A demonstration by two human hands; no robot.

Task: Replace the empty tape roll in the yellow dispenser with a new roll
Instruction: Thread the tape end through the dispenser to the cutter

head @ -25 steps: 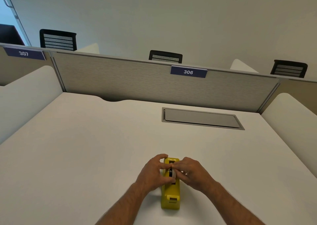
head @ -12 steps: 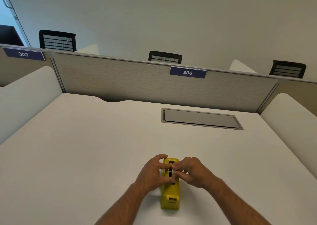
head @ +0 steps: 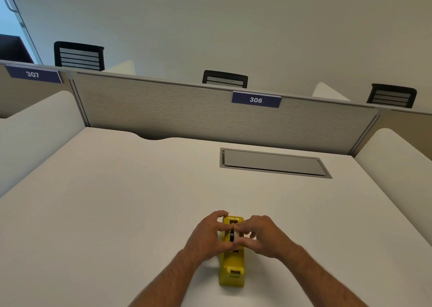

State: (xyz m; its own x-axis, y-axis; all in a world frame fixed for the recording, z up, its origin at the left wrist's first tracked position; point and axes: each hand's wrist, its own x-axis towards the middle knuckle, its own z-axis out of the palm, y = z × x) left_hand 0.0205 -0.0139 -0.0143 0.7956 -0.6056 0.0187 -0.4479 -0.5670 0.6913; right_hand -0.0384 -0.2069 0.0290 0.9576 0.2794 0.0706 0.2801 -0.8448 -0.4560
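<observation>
Counter: white counter (head: 98, 213), your partition signs (head: 256, 99) read "306" and "307".
Dispenser: yellow dispenser (head: 231, 267) near you, lettering unreadable.
Grip: your left hand (head: 207, 235) and right hand (head: 266, 235) both pinch the tape roll (head: 235, 235) at the dispenser's top.

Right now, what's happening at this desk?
A person is working over a yellow tape dispenser on a white desk. The left hand grips the dispenser's side, while the right hand pinches a small roll with a dark hub at its slot. Whether it is seated is unclear.
</observation>
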